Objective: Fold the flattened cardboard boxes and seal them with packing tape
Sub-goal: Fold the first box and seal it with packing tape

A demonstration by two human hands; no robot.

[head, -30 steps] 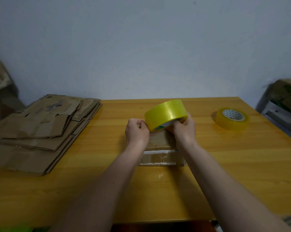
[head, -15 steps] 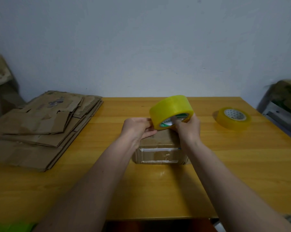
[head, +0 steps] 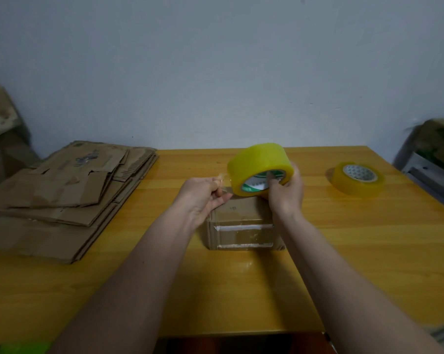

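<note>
Cardboard box (head: 243, 226), the small folded one, is sitting on the bench (head: 343, 251) directly under and just in front of my hands, its long axis running left to right across my view. Clear tape is already shining in strips across its near face. I am holding the yellow tape roll (head: 260, 168) just above the box's far edge; my right hand (head: 286, 190) is curling around the roll's right side with the thumb tucked into the green-printed core. My left hand (head: 203, 195) is pinching the loose tape end (head: 223, 178) between thumb and fingertips, just left of the roll, so only a short, glossy, see-through strip is stretching between them. The strip is lying along the box's long axis, which I judge suits laying it down across the top. Both hands are about equally near the box.

The cardboard is looking matte, brown and creased. A stack of flattened boxes (head: 62, 200) is waiting to my left, corrugated edges showing, and a second tape roll (head: 357, 178) is lying flat to my right.
</note>
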